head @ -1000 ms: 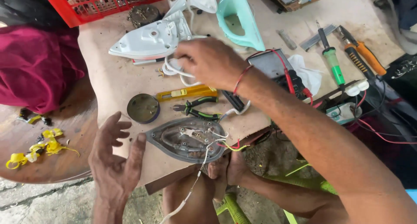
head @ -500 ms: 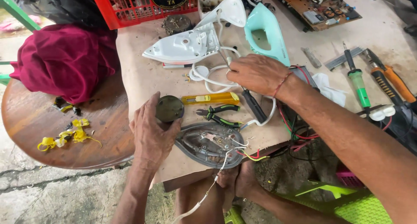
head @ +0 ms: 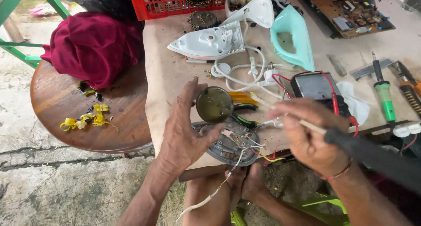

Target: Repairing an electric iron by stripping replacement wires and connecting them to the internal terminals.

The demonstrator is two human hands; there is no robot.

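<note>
**Crowded bench, one bare strip at the left**

Bare bench (head: 169,90) runs down the left edge, between the white iron shell (head: 210,42) and the iron soleplate (head: 230,142). The middle is blocked by the coiled white cord (head: 245,74), pliers (head: 243,114) and meter (head: 315,86). To the right, screwdrivers (head: 383,92) and red leads (head: 326,83) crowd the bench. The red crate (head: 162,7) closes off the back.
</note>
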